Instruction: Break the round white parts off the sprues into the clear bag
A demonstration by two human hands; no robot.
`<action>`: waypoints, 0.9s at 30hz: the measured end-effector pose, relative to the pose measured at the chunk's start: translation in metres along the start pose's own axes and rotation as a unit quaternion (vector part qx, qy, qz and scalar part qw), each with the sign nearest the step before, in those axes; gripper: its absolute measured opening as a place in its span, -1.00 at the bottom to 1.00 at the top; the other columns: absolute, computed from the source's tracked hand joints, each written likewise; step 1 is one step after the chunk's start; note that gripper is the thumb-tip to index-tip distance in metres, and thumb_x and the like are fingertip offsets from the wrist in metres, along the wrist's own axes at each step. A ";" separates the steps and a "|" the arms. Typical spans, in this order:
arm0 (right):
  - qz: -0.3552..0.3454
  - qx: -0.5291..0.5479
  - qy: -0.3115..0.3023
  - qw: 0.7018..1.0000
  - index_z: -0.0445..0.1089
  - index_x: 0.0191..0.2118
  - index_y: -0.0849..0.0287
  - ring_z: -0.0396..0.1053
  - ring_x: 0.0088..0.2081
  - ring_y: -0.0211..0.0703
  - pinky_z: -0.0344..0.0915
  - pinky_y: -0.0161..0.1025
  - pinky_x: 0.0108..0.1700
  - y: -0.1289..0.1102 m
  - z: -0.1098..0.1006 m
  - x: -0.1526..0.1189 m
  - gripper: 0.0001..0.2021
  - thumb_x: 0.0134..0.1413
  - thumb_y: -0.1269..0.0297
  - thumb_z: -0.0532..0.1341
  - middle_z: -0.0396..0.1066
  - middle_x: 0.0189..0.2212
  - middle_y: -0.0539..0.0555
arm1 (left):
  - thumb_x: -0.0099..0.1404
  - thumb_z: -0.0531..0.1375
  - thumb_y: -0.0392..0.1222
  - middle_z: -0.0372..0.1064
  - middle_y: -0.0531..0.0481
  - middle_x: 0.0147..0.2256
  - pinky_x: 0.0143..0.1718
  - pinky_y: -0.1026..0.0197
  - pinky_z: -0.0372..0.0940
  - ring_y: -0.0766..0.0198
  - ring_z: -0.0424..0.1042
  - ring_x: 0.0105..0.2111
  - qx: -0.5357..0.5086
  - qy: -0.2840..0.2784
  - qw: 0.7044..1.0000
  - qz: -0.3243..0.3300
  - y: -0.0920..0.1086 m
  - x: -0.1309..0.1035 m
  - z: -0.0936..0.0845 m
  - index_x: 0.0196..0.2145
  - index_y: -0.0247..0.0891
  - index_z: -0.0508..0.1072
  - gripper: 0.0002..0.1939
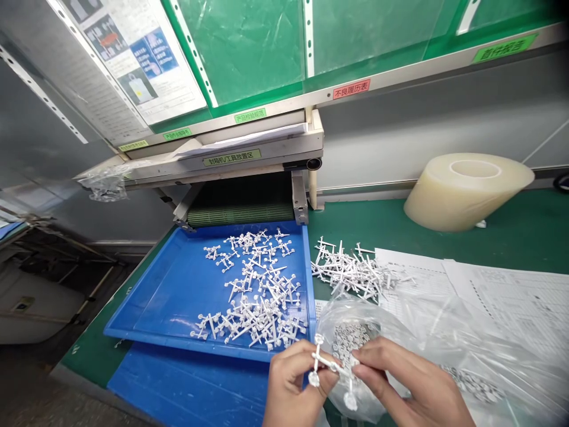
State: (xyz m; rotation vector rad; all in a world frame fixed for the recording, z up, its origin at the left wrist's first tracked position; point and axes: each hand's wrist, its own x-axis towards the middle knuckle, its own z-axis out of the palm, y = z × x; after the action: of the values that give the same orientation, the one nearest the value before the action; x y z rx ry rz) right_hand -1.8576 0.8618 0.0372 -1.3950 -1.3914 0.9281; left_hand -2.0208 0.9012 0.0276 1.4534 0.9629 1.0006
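My left hand [293,379] is closed on a white plastic sprue [316,359], a branched runner with small round parts at its ends. Thumb and forefinger of my right hand [409,382] pinch one small round white part [354,359] at the sprue's right side. Both hands are over the mouth of a clear plastic bag [326,314], which contains many loose round parts [351,341]. To the left, a blue tray [173,290] bears a heap of similar sprues [262,314] with round parts on them. A pile of bare white runner sticks [344,270] lies right of the tray.
Behind the tray is a conveyor end [242,204] under a shelf [267,151]. A big roll of clear film [462,193] stands at the back right on the green table [360,222]. Printed sheets [511,296] lie at right, partly under clear plastic with more round parts [475,385].
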 end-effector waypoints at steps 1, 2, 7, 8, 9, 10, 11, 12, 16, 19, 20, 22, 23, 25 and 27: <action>-0.009 -0.002 0.010 1.000 0.41 -0.44 0.06 0.36 -0.44 -0.11 0.24 -0.26 -0.38 0.000 0.000 0.000 -0.91 0.05 0.25 0.23 0.41 -0.51 0.03 | 0.12 0.26 0.01 0.41 -0.05 -0.55 -0.45 0.32 0.19 0.29 0.33 -0.53 0.000 0.005 1.000 -0.011 0.000 0.000 0.000 -0.47 -0.22 0.60 -0.75; 0.005 0.028 0.012 1.000 0.40 -0.42 0.06 0.36 -0.44 -0.13 0.26 -0.26 -0.39 0.001 0.000 0.000 -0.92 0.06 0.24 0.22 0.41 -0.49 0.04 | 0.11 0.27 0.02 0.41 -0.05 -0.55 -0.45 0.32 0.19 0.29 0.33 -0.52 -0.001 0.012 1.000 -0.020 -0.001 0.000 0.000 -0.47 -0.23 0.60 -0.74; 0.189 0.345 -0.127 0.910 0.27 -0.36 0.14 0.11 -0.63 -0.37 0.14 -0.42 -0.64 0.008 0.004 0.005 -0.68 0.03 -0.05 0.17 0.26 -0.55 -0.06 | 0.10 0.28 -0.01 0.42 -0.05 -0.52 -0.45 0.31 0.19 0.26 0.35 -0.50 0.012 0.036 0.999 -0.033 -0.001 0.002 0.000 -0.45 -0.20 0.61 -0.78; 0.207 0.368 -0.170 0.891 0.26 -0.36 0.16 0.02 -0.67 -0.43 0.04 -0.47 -0.68 0.009 0.006 0.005 -0.64 0.00 -0.08 0.19 0.21 -0.58 -0.10 | 0.11 0.28 -0.03 0.42 -0.05 -0.51 -0.45 0.31 0.20 0.26 0.35 -0.50 0.015 0.038 0.999 -0.030 -0.002 0.002 0.000 -0.44 -0.20 0.61 -0.80; 0.221 0.371 -0.207 0.878 0.25 -0.37 0.18 -0.08 -0.70 -0.48 -0.06 -0.50 -0.71 0.010 0.008 0.005 -0.61 -0.02 -0.10 0.20 0.17 -0.61 -0.13 | 0.12 0.28 -0.06 0.41 -0.04 -0.51 -0.44 0.31 0.20 0.27 0.35 -0.50 0.017 0.040 0.999 -0.026 -0.002 0.002 0.000 -0.43 -0.19 0.60 -0.83; 0.230 0.363 -0.233 0.873 0.24 -0.38 0.19 -0.15 -0.72 -0.51 -0.17 -0.50 -0.73 0.011 0.011 0.004 -0.59 -0.04 -0.12 0.21 0.14 -0.63 -0.15 | 0.13 0.27 -0.08 0.41 -0.03 -0.50 -0.44 0.31 0.20 0.27 0.35 -0.49 0.019 0.041 0.999 -0.023 -0.003 0.002 0.000 -0.42 -0.19 0.60 -0.84; 0.235 0.349 -0.247 0.873 0.24 -0.39 0.19 -0.19 -0.74 -0.53 -0.24 -0.47 -0.74 0.012 0.013 0.003 -0.56 -0.07 -0.15 0.21 0.12 -0.64 -0.17 | 0.14 0.26 -0.10 0.41 -0.03 -0.50 -0.43 0.32 0.19 0.27 0.35 -0.49 0.020 0.042 0.999 -0.022 -0.003 0.002 0.001 -0.42 -0.19 0.60 -0.85; 0.237 0.333 -0.253 0.877 0.24 -0.41 0.20 -0.21 -0.74 -0.53 -0.29 -0.44 -0.74 0.012 0.015 0.003 -0.54 -0.08 -0.18 0.20 0.08 -0.66 -0.18 | 0.14 0.26 -0.10 0.40 -0.03 -0.50 -0.43 0.32 0.19 0.27 0.34 -0.48 0.022 0.043 0.999 -0.024 -0.005 0.002 0.002 -0.42 -0.20 0.60 -0.84; 0.192 0.232 -0.181 0.936 0.18 -0.51 0.18 -0.09 -0.63 -0.42 -0.17 -0.38 -0.64 0.010 0.018 0.001 -0.53 -0.02 -0.19 0.14 0.02 -0.63 -0.15 | 0.07 0.29 0.01 0.37 -0.02 -0.54 -0.42 0.33 0.20 0.28 0.31 -0.48 -0.035 0.026 0.995 -0.088 -0.010 0.003 0.005 -0.52 -0.29 0.57 -0.72; 0.173 0.196 -0.141 0.955 0.15 -0.54 0.18 -0.07 -0.57 -0.37 -0.12 -0.36 -0.57 0.009 0.017 0.000 -0.54 0.01 -0.17 0.13 -0.01 -0.60 -0.13 | 0.03 0.30 0.07 0.38 -0.02 -0.54 -0.42 0.32 0.22 0.28 0.31 -0.48 -0.085 0.002 0.987 -0.136 -0.012 0.005 0.007 -0.52 -0.31 0.57 -0.66; 0.187 0.214 -0.155 0.946 0.17 -0.53 0.17 -0.09 -0.60 -0.39 -0.15 -0.36 -0.60 0.009 0.016 0.001 -0.54 -0.01 -0.18 0.13 -0.02 -0.63 -0.15 | 0.04 0.30 0.06 0.38 -0.03 -0.54 -0.43 0.31 0.22 0.27 0.31 -0.49 -0.065 0.004 0.990 -0.126 -0.013 0.005 0.006 -0.50 -0.30 0.57 -0.68; 0.228 0.274 -0.205 0.912 0.20 -0.49 0.18 -0.20 -0.69 -0.43 -0.28 -0.36 -0.66 0.011 0.016 0.002 -0.52 -0.06 -0.22 0.15 -0.05 -0.71 -0.20 | 0.12 0.26 -0.03 0.39 -0.03 -0.52 -0.45 0.31 0.22 0.27 0.34 -0.49 0.014 0.018 0.998 -0.063 -0.013 0.005 0.001 -0.44 -0.25 0.59 -0.77; 0.249 0.301 -0.227 0.892 0.23 -0.48 0.18 -0.23 -0.71 -0.45 -0.33 -0.36 -0.68 0.012 0.016 0.004 -0.52 -0.08 -0.21 0.17 -0.05 -0.73 -0.21 | 0.17 0.23 -0.08 0.41 -0.04 -0.51 -0.44 0.30 0.23 0.26 0.36 -0.48 0.061 0.025 0.998 -0.012 -0.013 0.004 -0.002 -0.41 -0.22 0.59 -0.81; 0.283 0.332 -0.255 0.863 0.26 -0.46 0.20 -0.26 -0.72 -0.46 -0.35 -0.38 -0.69 0.016 0.017 0.007 -0.55 -0.07 -0.17 0.20 -0.02 -0.73 -0.21 | 0.24 0.17 -0.16 0.45 -0.05 -0.47 -0.43 0.27 0.26 0.24 0.40 -0.47 0.149 0.024 0.982 0.114 -0.013 0.002 -0.008 -0.35 -0.14 0.59 -0.83; 0.267 0.321 -0.266 0.869 0.30 -0.42 0.21 -0.18 -0.72 -0.47 -0.26 -0.43 -0.72 0.019 0.015 0.006 -0.58 0.02 -0.12 0.16 0.06 -0.69 -0.18 | 0.24 0.17 -0.17 0.48 -0.04 -0.46 -0.45 0.24 0.29 0.23 0.41 -0.49 0.217 0.048 0.950 0.221 -0.013 0.000 -0.009 -0.34 -0.06 0.57 -0.85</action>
State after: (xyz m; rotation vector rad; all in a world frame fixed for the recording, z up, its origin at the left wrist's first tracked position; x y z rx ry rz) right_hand -1.8663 0.8707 0.0156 -1.0316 -0.8923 2.0486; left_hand -2.0297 0.9052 0.0157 2.0682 0.9896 1.2402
